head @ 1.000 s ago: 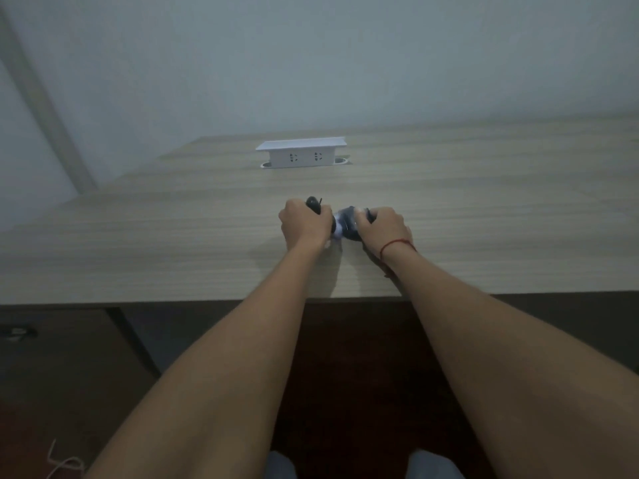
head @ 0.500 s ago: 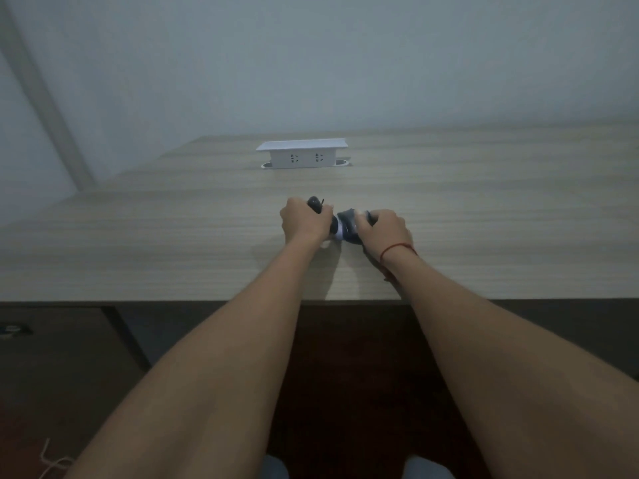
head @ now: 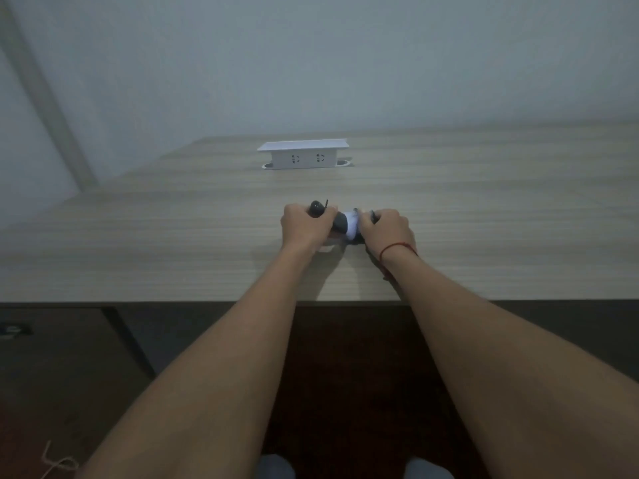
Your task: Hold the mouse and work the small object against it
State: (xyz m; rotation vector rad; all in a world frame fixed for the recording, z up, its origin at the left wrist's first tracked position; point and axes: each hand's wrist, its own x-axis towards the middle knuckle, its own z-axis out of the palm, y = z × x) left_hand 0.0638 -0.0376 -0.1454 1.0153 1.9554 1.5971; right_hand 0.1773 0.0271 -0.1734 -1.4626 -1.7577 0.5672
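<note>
**Clearly a two-handed grip on a small dark-and-white object**

Here both hands are clutching one small object [head: 344, 225] low over the middle of the worktop [head: 138, 243], near its front edge. The left hand [head: 304, 227] is curling round the dark rounded end, which is poking out past the knuckles on the far side. The right hand [head: 387, 230] is wrapping the other end, its wrist wearing a red string [head: 397, 248]. Between them a grey and white band is showing; what the object is cannot be told. It is looking light and fist-sized, probably rigid with a smooth, perhaps slippery shell, so gripping each end fully, as now, is seeming soundest. Well beyond, a white socket box [head: 303, 155] is standing on the far side.
</note>
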